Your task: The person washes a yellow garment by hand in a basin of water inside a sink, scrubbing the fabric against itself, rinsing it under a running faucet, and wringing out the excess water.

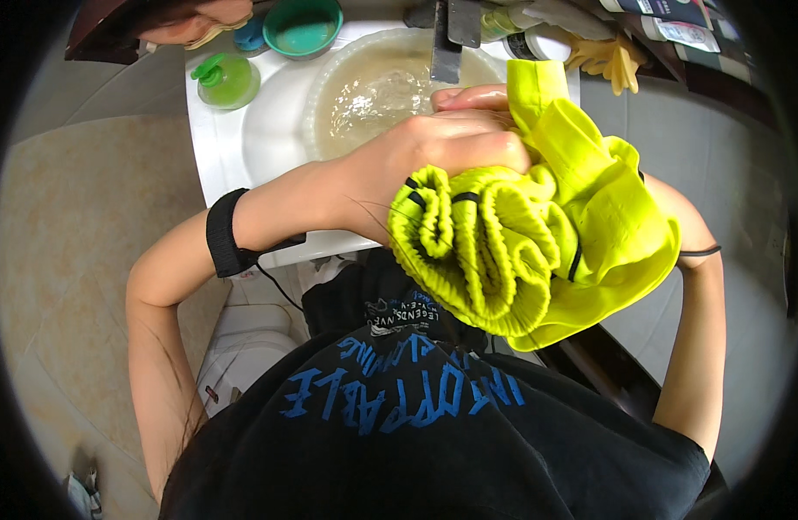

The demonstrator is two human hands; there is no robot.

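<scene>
A neon-yellow garment (607,208) with a gathered elastic edge and thin black stripes hangs bunched up in front of my chest, at the near right rim of the sink. My left hand (461,143) is closed around its folds in a fist. Most of my right hand is hidden behind the cloth; wet fingers that seem to belong to my right hand (472,97) show just beyond the left fist. Under both hands, partly covered, a translucent basin (312,110) of cloudy, rippling water stands in the white sink (269,130).
A dark grey faucet (446,52) reaches over the basin. On the sink's back rim stand a green soap pump bottle (230,81), a teal bowl (303,29) and a white jar (545,44). Yellow rubber gloves (610,58) hang at the right. A white toilet (249,344) is below left.
</scene>
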